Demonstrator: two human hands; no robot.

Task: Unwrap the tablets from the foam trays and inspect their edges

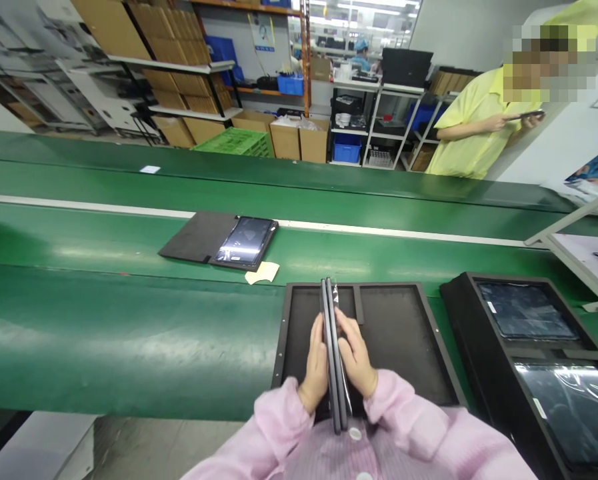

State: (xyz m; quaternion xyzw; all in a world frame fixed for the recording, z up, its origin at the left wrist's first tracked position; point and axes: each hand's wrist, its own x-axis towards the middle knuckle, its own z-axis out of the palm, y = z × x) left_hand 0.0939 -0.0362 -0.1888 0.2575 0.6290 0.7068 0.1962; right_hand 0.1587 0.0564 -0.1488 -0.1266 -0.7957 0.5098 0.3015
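Note:
Two slim dark tablets (332, 360) stand on edge, pressed together between my palms. My left hand (316, 367) lies flat along their left face. Against the right face, my right hand (356, 353) presses with its fingers; a strip of clear film shows on that side. Beneath them is a black tray (399, 333) with shallow recesses, partly hidden by my arms. To the right, a stack of black trays (466, 333) holds an upper tablet (529, 310) and a lower tablet (573, 410), both screen up.
On the green conveyor bench (129, 333) lies an open dark case (191, 237) with a tablet (246, 240) in it, beside a yellow paper piece (263, 272). A white rail (379, 231) crosses behind. A person in yellow (471, 120) stands beyond, holding a small dark device.

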